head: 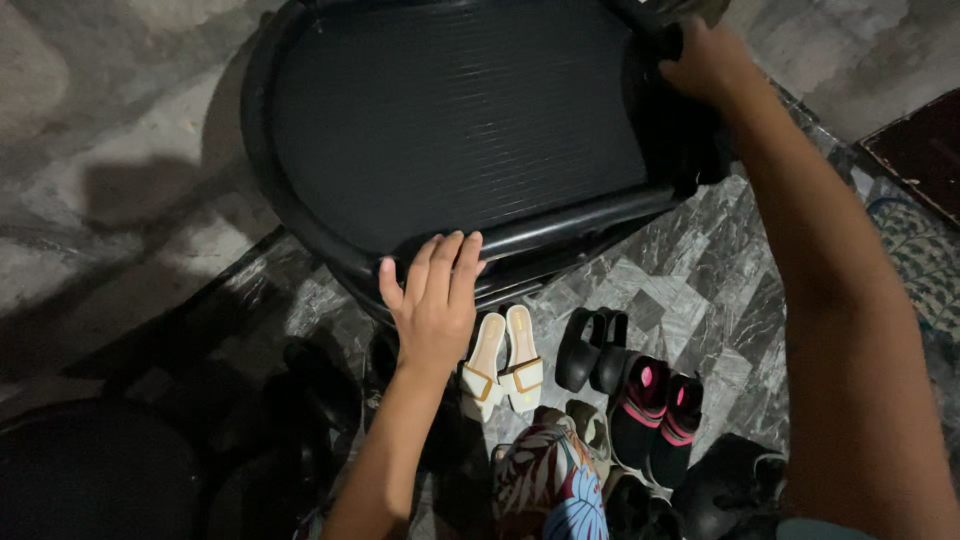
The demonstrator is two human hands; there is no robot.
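A large black oval plastic shelf [460, 110] with a ribbed top and a raised rim fills the upper middle of the head view. My left hand [432, 300] rests on its near rim, fingers together and pointing up. My right hand [708, 62] grips the rim at the far right end, by a dark post. Under the near rim, shoes stand on the marbled floor: a white pair of sandals [502, 362] right beside my left wrist, a black pair of clogs [590, 348], and a black pair with pink spots [658, 405].
More dark shoes [725, 485] lie at the bottom right, and a leaf-patterned fabric [545, 480] is at the bottom centre. A dark round shape [95, 470] fills the lower left. A patterned mat [925, 250] and dark board [920, 150] lie at right.
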